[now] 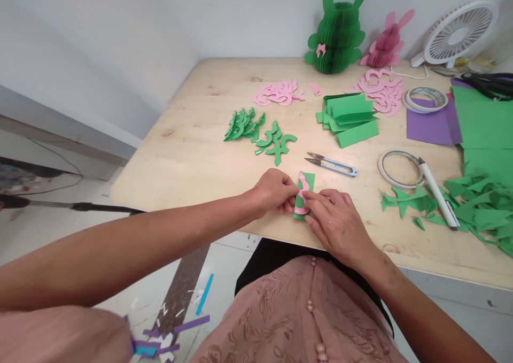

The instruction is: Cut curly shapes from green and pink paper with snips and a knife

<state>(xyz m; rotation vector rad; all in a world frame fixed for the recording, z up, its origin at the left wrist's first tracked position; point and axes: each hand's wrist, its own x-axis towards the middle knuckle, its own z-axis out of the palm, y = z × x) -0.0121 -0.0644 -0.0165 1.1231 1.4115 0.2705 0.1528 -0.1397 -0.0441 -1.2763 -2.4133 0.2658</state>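
A curvy pink paper cutout lies on a small green paper rectangle near the table's front edge. My left hand is closed in a pinch at their left edge, its thumb and forefinger against the pink piece. From the right, my right hand holds the pieces down, index fingertip on the pink cutout and thumb by the green paper's lower right edge. Just beyond my hands rest blue-handled thread snips. Farther off are folded green cutouts and looser green curved pieces.
Pink cutouts and folded green strips lie farther back. At right are a tape roll, a white pen, green scraps, purple paper and black-handled scissors. A green paper rabbit and white fan stand behind.
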